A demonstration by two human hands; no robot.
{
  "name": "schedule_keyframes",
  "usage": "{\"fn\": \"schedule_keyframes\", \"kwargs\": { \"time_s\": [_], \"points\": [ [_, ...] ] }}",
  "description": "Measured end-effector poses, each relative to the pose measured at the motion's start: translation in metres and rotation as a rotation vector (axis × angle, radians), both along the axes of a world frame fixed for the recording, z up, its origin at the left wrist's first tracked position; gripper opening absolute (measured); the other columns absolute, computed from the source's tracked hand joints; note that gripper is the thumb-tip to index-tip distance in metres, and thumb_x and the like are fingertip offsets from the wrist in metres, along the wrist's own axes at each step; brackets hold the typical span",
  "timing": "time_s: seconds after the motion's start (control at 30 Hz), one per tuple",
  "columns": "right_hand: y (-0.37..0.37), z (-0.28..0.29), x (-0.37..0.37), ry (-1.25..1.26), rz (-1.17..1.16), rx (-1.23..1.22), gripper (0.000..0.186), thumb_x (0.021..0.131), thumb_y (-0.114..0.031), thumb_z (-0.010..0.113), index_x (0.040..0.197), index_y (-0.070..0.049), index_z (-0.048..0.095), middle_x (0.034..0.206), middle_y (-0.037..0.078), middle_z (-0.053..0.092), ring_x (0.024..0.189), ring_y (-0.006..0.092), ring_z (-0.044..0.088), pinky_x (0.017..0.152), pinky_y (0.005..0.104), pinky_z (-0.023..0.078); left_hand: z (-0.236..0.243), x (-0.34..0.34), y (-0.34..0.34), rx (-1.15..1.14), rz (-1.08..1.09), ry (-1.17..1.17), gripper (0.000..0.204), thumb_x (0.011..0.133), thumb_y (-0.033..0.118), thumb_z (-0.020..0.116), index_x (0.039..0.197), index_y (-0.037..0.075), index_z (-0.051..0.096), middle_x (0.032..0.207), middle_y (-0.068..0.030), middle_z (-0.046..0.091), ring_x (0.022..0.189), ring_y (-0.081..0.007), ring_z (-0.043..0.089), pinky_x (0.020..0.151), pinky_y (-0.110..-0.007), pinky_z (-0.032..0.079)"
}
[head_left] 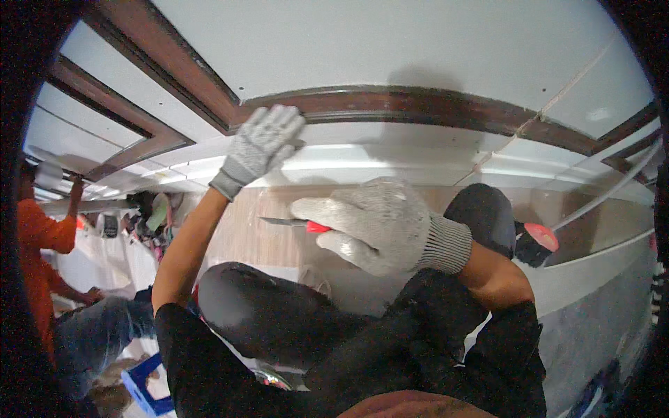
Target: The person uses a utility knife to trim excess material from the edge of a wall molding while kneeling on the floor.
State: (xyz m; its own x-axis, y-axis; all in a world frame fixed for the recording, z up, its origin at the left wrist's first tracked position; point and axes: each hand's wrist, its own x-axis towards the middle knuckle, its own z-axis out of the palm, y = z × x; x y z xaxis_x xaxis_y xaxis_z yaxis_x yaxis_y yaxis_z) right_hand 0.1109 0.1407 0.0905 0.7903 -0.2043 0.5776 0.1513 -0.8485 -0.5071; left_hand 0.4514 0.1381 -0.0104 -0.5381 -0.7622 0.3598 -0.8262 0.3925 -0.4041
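A grey work glove covers my left hand (pixel 261 143). Its fingers are stretched out flat at the corner of a dark brown moulding (pixel 390 104) on the pale wall panel (pixel 418 42). My right hand (pixel 376 226), in a similar glove, is closed around a small knife (pixel 319 227) with a red handle. The knife's thin blade points left, well below the moulding and apart from the wall. My fingers hide most of the handle.
A white skirting board (pixel 334 157) runs along the wall's foot, above a wood-look floor (pixel 244 226). By my right knee stands a black and pinkish-red round object (pixel 538 242), with a pale cable (pixel 610 188) beyond. A co-worker in orange (pixel 45 233) is at the left, near a blue object (pixel 146 386).
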Motion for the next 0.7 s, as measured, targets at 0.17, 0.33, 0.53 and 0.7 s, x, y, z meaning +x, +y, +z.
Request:
{"fn": "schedule_keyframes", "kwargs": {
  "time_s": [0.17,0.33,0.53,0.7],
  "points": [
    [0.006,0.024,0.008,0.195,-0.122,0.078,0.044,0.089,-0.014,0.06,0.132,-0.008,0.064,0.109,0.017,0.072,0.094,0.0343,0.07,0.081,0.0427,0.056,0.016,-0.091,-0.057,0.17,-0.24,-0.107,0.061,0.096,0.038,0.058,0.152,0.014,0.047,0.161,-0.0092,0.041,0.151,-0.0238,0.034,0.125,-0.042,0.024],
    [0.018,0.048,0.012,0.256,-0.271,0.009,0.043,0.09,-0.012,0.058,0.132,-0.004,0.063,0.108,0.019,0.071,0.097,0.0348,0.07,0.083,0.042,0.055,0.033,-0.182,-0.104,0.223,-0.549,0.077,0.057,0.091,0.031,0.059,0.144,0.009,0.054,0.157,-0.0125,0.044,0.148,-0.0268,0.038,0.122,-0.04,0.031],
    [0.046,0.087,0.025,0.42,-0.375,0.199,0.046,0.091,-0.018,0.058,0.135,-0.005,0.06,0.101,0.019,0.071,0.092,0.0387,0.07,0.082,0.0448,0.055,-0.034,-0.241,-0.13,-0.181,-0.725,0.634,0.036,0.093,0.027,0.057,0.124,0.008,0.065,0.124,-0.0122,0.064,0.118,-0.0314,0.058,0.102,-0.042,0.045],
    [0.055,0.099,0.024,0.408,-0.729,0.322,0.042,0.093,-0.02,0.058,0.131,-0.004,0.065,0.103,0.019,0.071,0.094,0.0349,0.071,0.085,0.0403,0.055,0.06,-0.226,-0.097,0.524,-0.498,0.838,0.031,0.098,0.028,0.051,0.112,0.008,0.069,0.11,-0.0139,0.071,0.106,-0.0339,0.069,0.094,-0.045,0.054]
  ]
}}
